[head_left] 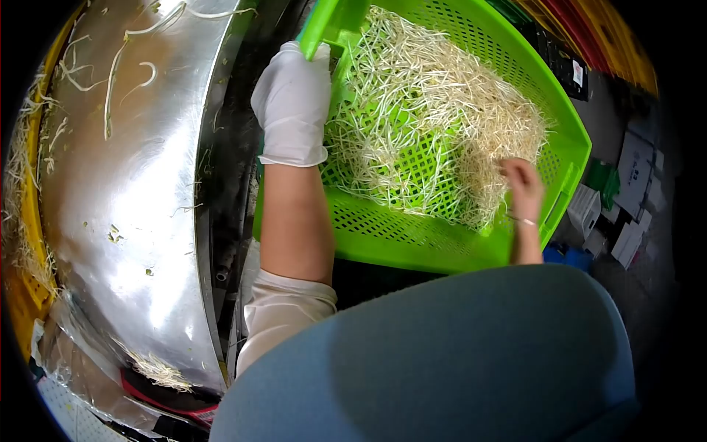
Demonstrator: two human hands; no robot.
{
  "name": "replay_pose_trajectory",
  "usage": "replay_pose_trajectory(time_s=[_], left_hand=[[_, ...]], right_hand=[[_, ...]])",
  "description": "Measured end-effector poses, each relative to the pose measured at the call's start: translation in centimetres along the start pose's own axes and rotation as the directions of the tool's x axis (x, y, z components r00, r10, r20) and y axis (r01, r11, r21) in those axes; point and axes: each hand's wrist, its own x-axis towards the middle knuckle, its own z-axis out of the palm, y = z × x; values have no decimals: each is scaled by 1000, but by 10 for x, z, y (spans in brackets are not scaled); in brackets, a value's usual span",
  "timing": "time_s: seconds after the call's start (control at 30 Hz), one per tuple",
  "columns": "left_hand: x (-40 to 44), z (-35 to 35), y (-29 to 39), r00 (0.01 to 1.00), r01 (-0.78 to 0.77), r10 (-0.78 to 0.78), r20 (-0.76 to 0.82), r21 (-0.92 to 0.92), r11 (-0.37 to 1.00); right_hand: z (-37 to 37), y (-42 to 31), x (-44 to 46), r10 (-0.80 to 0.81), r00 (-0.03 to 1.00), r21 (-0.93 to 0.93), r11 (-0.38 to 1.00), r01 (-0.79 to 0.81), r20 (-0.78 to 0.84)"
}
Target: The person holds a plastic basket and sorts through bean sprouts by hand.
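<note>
A green perforated basket holds a loose heap of thin white bean sprouts, thickest toward its right side. My left hand, in a white glove, is closed around the basket's left rim near the top. Bare and slightly blurred, my right hand is inside the basket at the lower right, at the edge of the sprouts. Its fingers are curled toward them, and whether they hold any is too blurred to tell.
A shiny metal surface with scattered sprouts curves along the left. Beyond it runs a yellow crate edge with more sprouts. White boxes stand on the floor at right, and yellow and red crates at the top right.
</note>
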Motion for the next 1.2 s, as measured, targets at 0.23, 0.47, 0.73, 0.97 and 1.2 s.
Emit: replay_pose_trajectory(time_s=[0.23, 0.47, 0.73, 0.97, 1.2], left_hand=[[3, 4, -2, 1000, -15, 15, -5, 47, 999], [4, -1, 1, 999, 14, -17, 51, 42, 999], [3, 0, 0, 1000, -28, 27, 16, 51, 998], [2, 0, 3, 1000, -9, 8, 23, 50, 999], [3, 3, -2, 1000, -19, 19, -10, 32, 999]], right_hand=[[-199, 40, -47, 388, 863, -946, -107, -306, -323], [47, 69, -61, 37, 771, -608, 640, 471, 636], [2, 40, -61, -7, 822, -558, 731, 392, 569], [-234, 80, -79, 531, 798, -957, -100, -274, -284], [24, 30, -9, -75, 898, -544, 773, 328, 434]])
